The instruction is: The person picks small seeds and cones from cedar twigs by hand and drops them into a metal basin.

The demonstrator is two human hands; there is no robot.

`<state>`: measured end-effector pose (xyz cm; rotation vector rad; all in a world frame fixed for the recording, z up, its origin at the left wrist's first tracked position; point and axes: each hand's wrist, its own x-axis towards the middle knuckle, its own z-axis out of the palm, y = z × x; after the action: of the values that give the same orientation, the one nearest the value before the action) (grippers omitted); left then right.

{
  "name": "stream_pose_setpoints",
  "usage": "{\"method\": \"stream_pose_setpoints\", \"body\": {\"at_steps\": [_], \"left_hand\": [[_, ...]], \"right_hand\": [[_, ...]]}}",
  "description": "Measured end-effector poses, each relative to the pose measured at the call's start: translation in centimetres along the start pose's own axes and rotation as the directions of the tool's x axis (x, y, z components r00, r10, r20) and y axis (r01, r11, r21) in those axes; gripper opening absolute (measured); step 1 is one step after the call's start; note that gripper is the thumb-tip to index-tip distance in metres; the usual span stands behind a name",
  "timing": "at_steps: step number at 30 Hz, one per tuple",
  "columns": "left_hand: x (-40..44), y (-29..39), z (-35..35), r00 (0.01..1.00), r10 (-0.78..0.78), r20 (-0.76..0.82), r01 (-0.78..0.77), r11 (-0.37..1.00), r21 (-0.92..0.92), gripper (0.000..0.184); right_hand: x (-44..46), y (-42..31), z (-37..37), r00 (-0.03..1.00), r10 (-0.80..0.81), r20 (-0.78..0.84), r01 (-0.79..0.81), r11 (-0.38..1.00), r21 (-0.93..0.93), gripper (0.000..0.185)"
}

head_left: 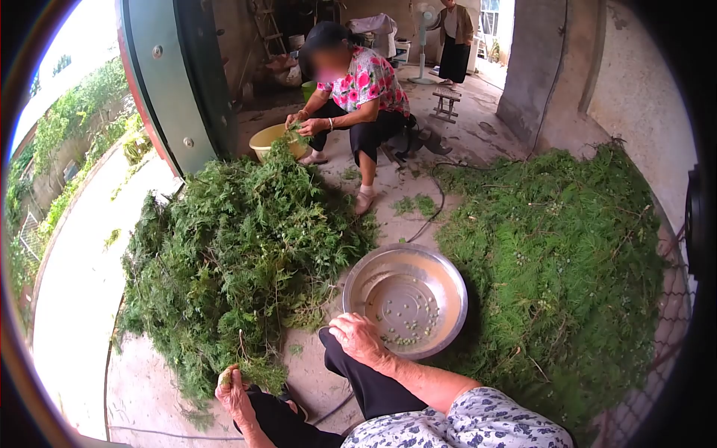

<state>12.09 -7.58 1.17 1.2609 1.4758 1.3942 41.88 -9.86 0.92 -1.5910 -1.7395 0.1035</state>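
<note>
At the bottom, my left hand (236, 394) is closed on a conifer sprig (261, 373), whose feathery green leaves spread to the right beside the big pile. My right hand (358, 336) is by the near left rim of a metal basin (452, 328), above my knee. Its fingers are curled; whatever they may hold is hidden. Several small pale green berries (407, 340) lie scattered in the basin, mostly toward its near side. A heap of cut conifer branches (231, 254) rises in front of my left hand.
Another conifer heap (560, 261) spreads along the right wall. Across from me a seated person (366, 89) handles a sprig over a yellow basin (263, 140). Behind are a small wooden stool (446, 106), a fan (423, 45) and a standing person (455, 41). A cable (441, 201) crosses the floor.
</note>
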Motion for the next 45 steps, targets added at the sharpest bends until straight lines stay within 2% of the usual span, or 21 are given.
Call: {"method": "stream_pose_setpoints", "body": {"at_steps": [6, 12, 15, 33, 42, 45], "left_hand": [[0.0, 0.0, -0.1, 1.0, -0.006, -0.006, 0.006, 1.0, 0.006, 0.012], [-0.1, -0.1, -0.1, 1.0, -0.003, -0.013, 0.003, 1.0, 0.006, 0.013], [-0.1, 0.0, -0.1, 1.0, -0.003, -0.017, 0.003, 1.0, 0.015, 0.012], [-0.1, -0.3, -0.1, 1.0, -0.001, 0.001, 0.001, 1.0, 0.008, 0.013], [-0.1, 0.2, -0.1, 1.0, -0.019, 0.007, 0.019, 1.0, 0.003, 0.012], [-0.1, 0.0, -0.1, 1.0, -0.019, 0.01, 0.019, 1.0, 0.0, 0.011]], "right_hand": [[0.3, -1.0, -0.9, 0.996, 0.09, -0.006, -0.089, 0.994, 0.057, 0.011], [0.5, -1.2, -1.3, 1.0, 0.018, -0.025, -0.017, 0.999, 0.034, 0.011], [0.4, -1.0, -0.9, 0.998, 0.071, -0.003, -0.07, 0.996, 0.05, 0.011], [0.6, -1.3, -1.5, 1.0, 0.014, 0.015, -0.015, 1.0, 0.027, 0.011], [0.3, -0.7, -0.7, 0.996, 0.091, 0.012, -0.092, 0.993, 0.072, 0.012], [0.3, -0.6, -0.7, 0.998, 0.058, 0.009, -0.059, 0.995, 0.086, 0.012]]}}
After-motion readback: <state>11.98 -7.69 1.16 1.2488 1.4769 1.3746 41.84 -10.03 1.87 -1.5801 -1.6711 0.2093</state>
